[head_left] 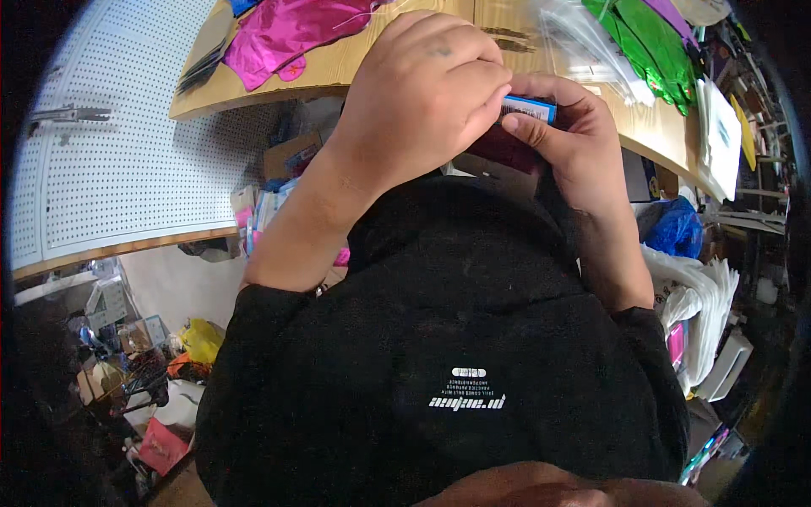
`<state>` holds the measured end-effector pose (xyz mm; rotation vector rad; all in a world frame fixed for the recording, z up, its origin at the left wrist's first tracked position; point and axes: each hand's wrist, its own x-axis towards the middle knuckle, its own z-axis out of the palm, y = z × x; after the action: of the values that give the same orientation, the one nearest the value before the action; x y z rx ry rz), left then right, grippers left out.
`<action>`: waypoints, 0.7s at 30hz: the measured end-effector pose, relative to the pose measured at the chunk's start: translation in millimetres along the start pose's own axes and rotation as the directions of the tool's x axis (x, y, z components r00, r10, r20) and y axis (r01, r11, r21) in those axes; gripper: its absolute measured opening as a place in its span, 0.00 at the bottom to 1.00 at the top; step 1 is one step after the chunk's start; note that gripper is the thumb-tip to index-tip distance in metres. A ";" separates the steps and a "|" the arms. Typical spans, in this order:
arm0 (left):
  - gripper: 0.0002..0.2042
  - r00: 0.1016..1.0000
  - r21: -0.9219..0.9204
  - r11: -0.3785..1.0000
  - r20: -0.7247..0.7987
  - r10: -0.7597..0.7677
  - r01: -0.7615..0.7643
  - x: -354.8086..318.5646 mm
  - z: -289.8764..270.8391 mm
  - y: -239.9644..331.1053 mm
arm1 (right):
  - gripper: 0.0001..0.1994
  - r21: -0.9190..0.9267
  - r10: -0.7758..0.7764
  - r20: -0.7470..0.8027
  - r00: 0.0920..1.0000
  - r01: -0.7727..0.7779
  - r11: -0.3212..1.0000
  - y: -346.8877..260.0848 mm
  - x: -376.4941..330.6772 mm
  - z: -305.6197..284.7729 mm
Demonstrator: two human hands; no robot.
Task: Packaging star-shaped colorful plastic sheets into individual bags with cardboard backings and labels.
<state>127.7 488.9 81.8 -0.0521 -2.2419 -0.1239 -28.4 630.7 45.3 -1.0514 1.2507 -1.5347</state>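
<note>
Far left, a white pegboard panel (127,160) leans below the wooden table (338,68), where a magenta foil piece (287,34) lies on the table edge. The left hand (422,93) is curled shut, its fingers folded over the left end of a small blue-and-white packet (530,108). The right hand (566,139) clamps the packet's right end, thumb on the near face and fingers behind. The packet is held in the air between both hands, close above the person's black top (439,355), just short of the table edge. Further right, green foil pieces (650,42) and clear bags (583,38) lie on the table.

Risk: most of the packet is covered, so the grip is narrow; a twist by either hand could probably let it slip onto the cluttered floor below.

The long axis runs left to right, roughly level, and the visible end points toward the person's right.
</note>
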 end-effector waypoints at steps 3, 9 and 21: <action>0.07 0.999 -0.001 1.000 -0.018 0.027 -0.027 0.7 0.7 -2.7 | 0.15 -0.025 0.007 0.006 1.000 -0.007 1.000 0.8 0.9 0.3; 0.07 1.000 0.057 0.998 -0.006 0.016 -0.015 -5.7 10.7 -6.7 | 0.14 -0.029 0.031 -0.019 0.999 -0.031 0.999 4.4 -1.9 1.4; 0.05 0.867 0.039 0.912 -0.330 -0.373 0.408 -14.4 0.5 -23.3 | 0.15 -0.102 0.029 -0.149 0.988 -0.045 0.994 9.9 -7.1 4.7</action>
<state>134.5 465.9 68.6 0.4567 -1.9048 -0.2145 -21.0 635.1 35.6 -0.9897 1.4585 -1.5551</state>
